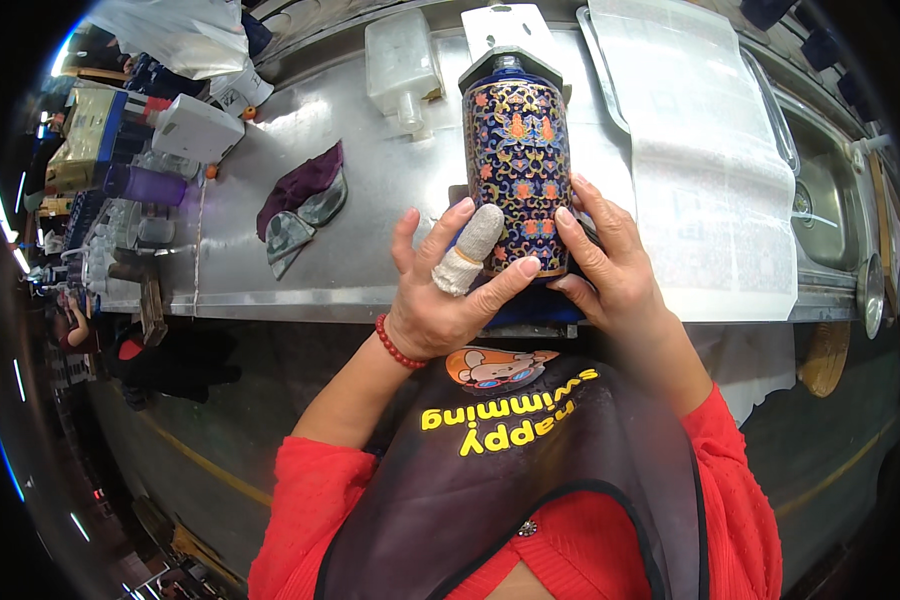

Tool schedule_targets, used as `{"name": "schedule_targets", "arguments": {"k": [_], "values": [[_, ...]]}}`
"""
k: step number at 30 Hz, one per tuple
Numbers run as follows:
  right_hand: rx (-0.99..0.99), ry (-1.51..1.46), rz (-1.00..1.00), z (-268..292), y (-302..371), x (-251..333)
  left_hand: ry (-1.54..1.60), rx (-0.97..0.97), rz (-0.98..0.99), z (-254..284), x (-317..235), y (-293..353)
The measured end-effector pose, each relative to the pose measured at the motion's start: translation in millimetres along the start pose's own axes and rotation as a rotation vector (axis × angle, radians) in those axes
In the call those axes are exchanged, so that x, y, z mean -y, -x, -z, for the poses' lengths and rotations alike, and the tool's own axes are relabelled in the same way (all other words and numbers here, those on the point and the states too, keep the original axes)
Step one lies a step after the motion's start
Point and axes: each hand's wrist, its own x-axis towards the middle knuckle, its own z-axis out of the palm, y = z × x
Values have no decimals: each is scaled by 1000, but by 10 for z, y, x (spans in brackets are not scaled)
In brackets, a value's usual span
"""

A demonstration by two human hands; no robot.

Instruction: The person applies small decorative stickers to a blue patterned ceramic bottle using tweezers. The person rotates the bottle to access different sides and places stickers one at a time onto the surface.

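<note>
A dark blue cylindrical bottle [520, 160], covered in orange, pink and gold floral scrolls, lies between my hands with its neck pointing away from me. My left hand [435, 300] presses its thumb and a finger wrapped in a grey-white cloth finger cover [480, 235] against the lower left side; its other fingers are raised apart. Along the lower right side, my right hand [615, 265] curls its fingertips and thumb against the surface. A grey hexagonal piece [552, 72] sits at the neck. What supports the bottle underneath is mostly hidden.
On the metal worktop [390, 200] lie purple and grey-green cloth pieces [305, 200]. A translucent plastic bottle [400, 65] is farther back. White sheets [705, 170] cover a tray at right, beside a sink [820, 200]. Boxes [195, 128] and a purple container [145, 185] crowd the left.
</note>
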Motion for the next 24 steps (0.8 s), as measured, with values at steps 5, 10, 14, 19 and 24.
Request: {"name": "schedule_targets", "arguments": {"k": [5,10,14,19,24], "values": [[4,0,0,-7,1,-8,12,15,-40,42,-9,-53],[6,-8,-7,1,10,-1,122,49,5,95,-40,-51],[20,-13,-16,6,10,-5,79,19,-45,95,-49,-36],[29,-32,-7,31,-9,-1,179,62,-31,166,-16,-39],[43,-61,-18,105,-57,13,155,20,20,177,68,-186]]}}
